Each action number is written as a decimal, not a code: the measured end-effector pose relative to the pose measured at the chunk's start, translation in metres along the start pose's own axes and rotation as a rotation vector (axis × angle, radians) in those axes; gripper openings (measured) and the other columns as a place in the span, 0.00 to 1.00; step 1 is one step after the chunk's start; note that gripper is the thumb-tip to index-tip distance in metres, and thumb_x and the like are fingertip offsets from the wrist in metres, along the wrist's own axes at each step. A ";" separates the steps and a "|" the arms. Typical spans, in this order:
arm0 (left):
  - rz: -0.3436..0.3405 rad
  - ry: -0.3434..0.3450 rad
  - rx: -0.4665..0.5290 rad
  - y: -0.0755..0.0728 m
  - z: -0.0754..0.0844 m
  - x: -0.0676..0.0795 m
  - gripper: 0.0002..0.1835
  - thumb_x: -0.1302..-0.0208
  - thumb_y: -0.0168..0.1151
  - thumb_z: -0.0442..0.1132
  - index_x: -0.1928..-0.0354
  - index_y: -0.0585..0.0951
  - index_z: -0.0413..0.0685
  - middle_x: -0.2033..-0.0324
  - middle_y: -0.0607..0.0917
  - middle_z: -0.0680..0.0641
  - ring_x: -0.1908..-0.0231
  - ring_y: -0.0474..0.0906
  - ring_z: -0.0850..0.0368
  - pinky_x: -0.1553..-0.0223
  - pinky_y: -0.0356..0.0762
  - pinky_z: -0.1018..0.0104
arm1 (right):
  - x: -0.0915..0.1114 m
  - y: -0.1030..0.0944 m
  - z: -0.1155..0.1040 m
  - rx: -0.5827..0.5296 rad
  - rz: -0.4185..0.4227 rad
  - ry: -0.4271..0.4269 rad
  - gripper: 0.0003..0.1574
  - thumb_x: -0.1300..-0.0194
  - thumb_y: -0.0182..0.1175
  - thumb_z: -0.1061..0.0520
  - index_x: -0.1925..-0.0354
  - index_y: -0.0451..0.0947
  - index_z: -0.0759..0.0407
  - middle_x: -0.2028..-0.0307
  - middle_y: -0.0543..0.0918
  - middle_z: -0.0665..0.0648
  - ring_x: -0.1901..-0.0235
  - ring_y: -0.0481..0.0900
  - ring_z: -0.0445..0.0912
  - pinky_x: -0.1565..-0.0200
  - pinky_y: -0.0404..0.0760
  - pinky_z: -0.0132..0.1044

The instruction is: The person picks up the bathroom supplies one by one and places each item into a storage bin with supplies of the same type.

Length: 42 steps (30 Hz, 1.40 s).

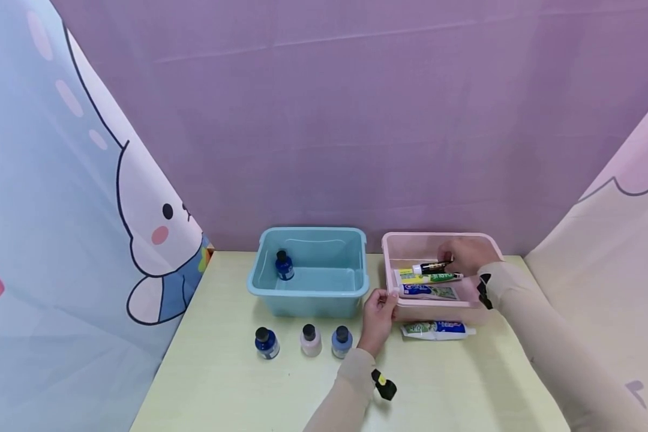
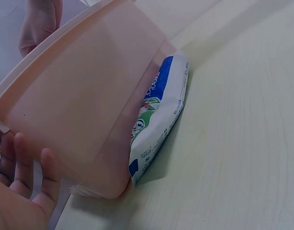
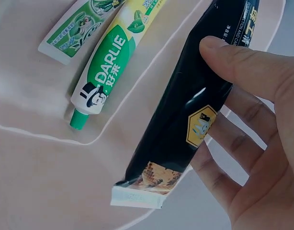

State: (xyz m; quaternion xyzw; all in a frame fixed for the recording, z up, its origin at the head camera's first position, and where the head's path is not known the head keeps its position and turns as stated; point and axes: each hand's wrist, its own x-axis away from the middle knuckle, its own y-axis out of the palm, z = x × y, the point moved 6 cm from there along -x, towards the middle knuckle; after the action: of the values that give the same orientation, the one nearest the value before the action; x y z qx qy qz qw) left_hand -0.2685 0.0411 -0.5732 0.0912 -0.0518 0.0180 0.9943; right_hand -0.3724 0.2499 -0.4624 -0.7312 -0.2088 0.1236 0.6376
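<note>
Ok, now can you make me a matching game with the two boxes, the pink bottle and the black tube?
Things:
1. black tube
2. pale pink bottle
3. turquoise box
4. pink box

Clues:
A. has toothpaste tubes lying inside
B. stands between two blue bottles
C. is held by the right hand
D. has a dark blue bottle inside

Pairs: 1-C, 2-B, 3-D, 4-A

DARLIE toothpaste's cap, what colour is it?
Green. The DARLIE toothpaste's cap shows best in the right wrist view.
</note>
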 end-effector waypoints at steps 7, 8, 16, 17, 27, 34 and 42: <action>-0.001 -0.012 -0.017 0.000 -0.001 0.000 0.14 0.34 0.58 0.53 0.62 0.76 0.51 0.73 0.75 0.54 0.71 0.73 0.56 0.64 0.79 0.57 | -0.003 0.002 -0.001 -0.003 -0.016 -0.004 0.11 0.51 0.72 0.59 0.71 0.82 0.43 0.71 0.84 0.45 0.70 0.76 0.41 0.62 0.76 0.43; -0.001 -0.013 -0.016 0.000 -0.001 0.000 0.14 0.34 0.59 0.54 0.62 0.76 0.51 0.73 0.75 0.54 0.71 0.73 0.56 0.64 0.79 0.57 | -0.003 0.002 -0.001 -0.011 -0.020 0.001 0.11 0.51 0.73 0.59 0.70 0.83 0.44 0.71 0.84 0.45 0.69 0.77 0.41 0.63 0.76 0.42; 0.000 -0.017 -0.020 0.001 -0.002 0.000 0.09 0.31 0.57 0.49 0.63 0.75 0.53 0.73 0.76 0.53 0.71 0.72 0.58 0.66 0.77 0.60 | -0.005 0.005 -0.002 -0.038 -0.048 0.032 0.11 0.52 0.72 0.60 0.69 0.84 0.45 0.70 0.85 0.45 0.69 0.77 0.42 0.66 0.75 0.38; 0.002 -0.017 -0.020 0.001 -0.002 0.000 0.09 0.31 0.57 0.49 0.63 0.75 0.52 0.73 0.76 0.53 0.71 0.72 0.58 0.66 0.77 0.60 | -0.006 0.005 -0.002 -0.031 -0.046 0.024 0.11 0.52 0.72 0.60 0.69 0.84 0.45 0.70 0.84 0.45 0.69 0.77 0.42 0.66 0.75 0.38; 0.006 -0.021 -0.008 0.002 -0.002 0.004 0.12 0.33 0.59 0.50 0.63 0.75 0.50 0.74 0.76 0.53 0.73 0.72 0.60 0.67 0.78 0.61 | -0.006 0.011 0.003 -0.050 0.022 0.004 0.10 0.46 0.63 0.62 0.73 0.82 0.45 0.74 0.82 0.44 0.75 0.74 0.40 0.70 0.73 0.36; -0.004 -0.005 -0.010 0.004 -0.001 0.003 0.13 0.34 0.59 0.51 0.63 0.75 0.49 0.74 0.76 0.54 0.73 0.72 0.62 0.68 0.78 0.64 | -0.006 0.005 0.003 -0.098 0.038 0.049 0.14 0.43 0.56 0.63 0.76 0.78 0.44 0.77 0.79 0.47 0.77 0.71 0.42 0.72 0.69 0.35; 0.004 -0.026 -0.026 0.003 -0.002 0.002 0.08 0.32 0.58 0.48 0.63 0.75 0.51 0.73 0.77 0.52 0.71 0.73 0.59 0.64 0.80 0.57 | 0.007 -0.013 -0.007 -0.143 0.019 0.108 0.08 0.36 0.59 0.57 0.70 0.80 0.45 0.72 0.81 0.48 0.72 0.74 0.43 0.66 0.71 0.39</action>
State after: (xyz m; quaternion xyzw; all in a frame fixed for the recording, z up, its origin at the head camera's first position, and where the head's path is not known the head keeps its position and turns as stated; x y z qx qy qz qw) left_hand -0.2664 0.0446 -0.5739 0.0782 -0.0650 0.0179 0.9947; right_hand -0.3653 0.2485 -0.4482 -0.7824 -0.1755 0.0747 0.5928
